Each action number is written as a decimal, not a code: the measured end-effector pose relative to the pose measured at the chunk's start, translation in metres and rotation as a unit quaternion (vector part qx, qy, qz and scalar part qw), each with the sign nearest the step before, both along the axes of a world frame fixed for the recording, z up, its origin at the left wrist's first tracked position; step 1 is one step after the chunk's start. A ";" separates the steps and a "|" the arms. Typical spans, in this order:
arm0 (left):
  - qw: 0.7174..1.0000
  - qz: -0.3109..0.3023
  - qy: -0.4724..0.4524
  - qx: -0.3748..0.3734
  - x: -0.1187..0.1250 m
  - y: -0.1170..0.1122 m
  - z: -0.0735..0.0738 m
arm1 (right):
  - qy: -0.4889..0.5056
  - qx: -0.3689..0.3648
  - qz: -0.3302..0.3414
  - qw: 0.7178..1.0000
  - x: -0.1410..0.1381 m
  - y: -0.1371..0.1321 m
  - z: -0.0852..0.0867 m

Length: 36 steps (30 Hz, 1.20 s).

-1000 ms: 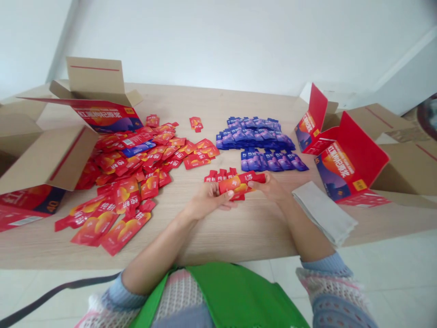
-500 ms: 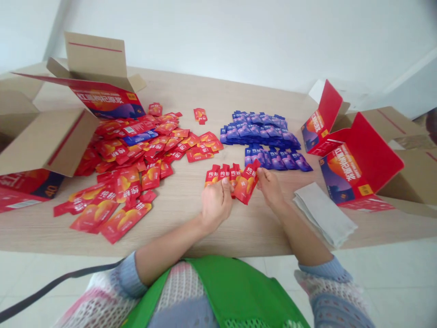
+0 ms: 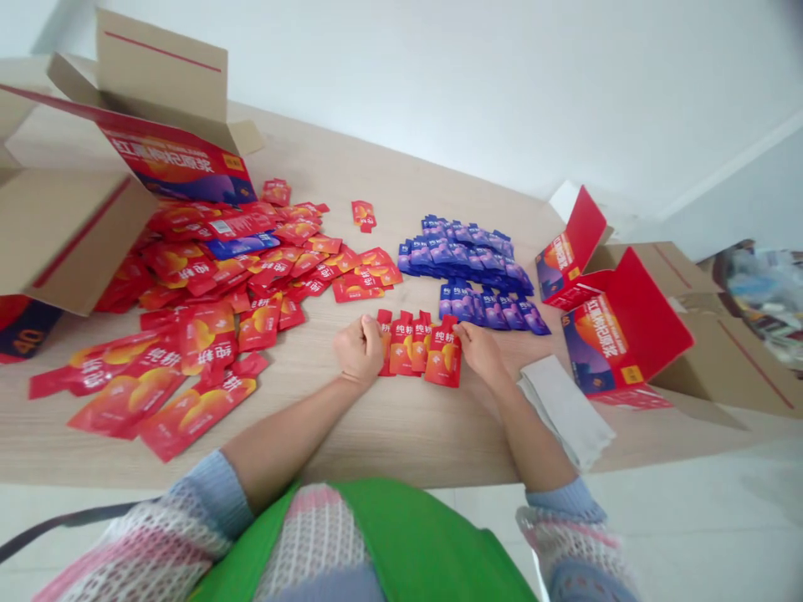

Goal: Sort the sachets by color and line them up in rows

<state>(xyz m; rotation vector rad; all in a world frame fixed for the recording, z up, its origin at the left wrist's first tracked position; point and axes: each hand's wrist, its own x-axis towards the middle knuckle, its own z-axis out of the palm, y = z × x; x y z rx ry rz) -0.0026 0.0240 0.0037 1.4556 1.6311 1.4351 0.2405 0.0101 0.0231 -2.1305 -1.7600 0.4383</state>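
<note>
A short row of red sachets point(image 3: 401, 344) with orange fruit pictures lies side by side on the table, spouts pointing away from me. My left hand point(image 3: 360, 349) is curled closed against the left end of this row, partly covering the leftmost sachet; what its fingers hold, if anything, is hidden. At the right end, my right hand point(image 3: 480, 353) pinches the upper right edge of a red sachet point(image 3: 442, 355), which overlaps its neighbour. Beyond my right hand, purple-blue sachets point(image 3: 493, 309) lie in overlapping rows.
A loose heap of red sachets point(image 3: 207, 276) spreads to the left, with one blue sachet point(image 3: 242, 244) in it. Open cartons stand at left point(image 3: 181, 163) and right point(image 3: 593, 343). A folded pale cloth point(image 3: 565, 410) lies by my right forearm. One red sachet point(image 3: 363, 215) lies apart farther back.
My right hand has brought the tilted red sachet upright against the row's right end. My left hand has moved from over the row to its left end. The view has shifted slightly.
</note>
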 end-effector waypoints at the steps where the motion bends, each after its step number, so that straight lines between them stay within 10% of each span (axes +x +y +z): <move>1: 1.000 0.014 -0.018 -0.009 -0.001 0.002 0.000 | -0.015 0.001 -0.017 1.000 -0.004 0.002 0.001; 7: 0.988 0.086 -0.120 -0.051 -0.011 0.018 -0.005 | -0.077 0.025 -0.124 0.989 -0.035 -0.003 0.005; 11: 0.985 0.100 -0.138 -0.042 -0.016 0.025 -0.010 | -0.082 0.118 -0.080 0.986 -0.040 -0.028 0.000; 16: 0.991 0.034 -0.118 -0.049 -0.015 0.024 -0.010 | -0.067 0.152 0.022 0.986 -0.043 -0.063 -0.039; 19: 0.995 -0.016 -0.039 -0.096 -0.014 0.022 -0.009 | -0.071 0.117 -0.046 0.990 -0.055 -0.062 -0.059; 25: 0.984 0.014 -0.165 -0.070 -0.013 0.025 -0.001 | -0.024 0.127 -0.140 0.982 -0.078 -0.047 -0.038; 29: 0.953 0.094 -0.287 -0.035 -0.040 0.043 0.019 | 0.000 0.182 -0.117 0.976 -0.084 -0.059 -0.030; 36: 0.986 0.058 -0.120 -0.097 -0.139 0.085 0.090 | 0.042 0.340 -0.100 0.934 -0.094 -0.071 -0.019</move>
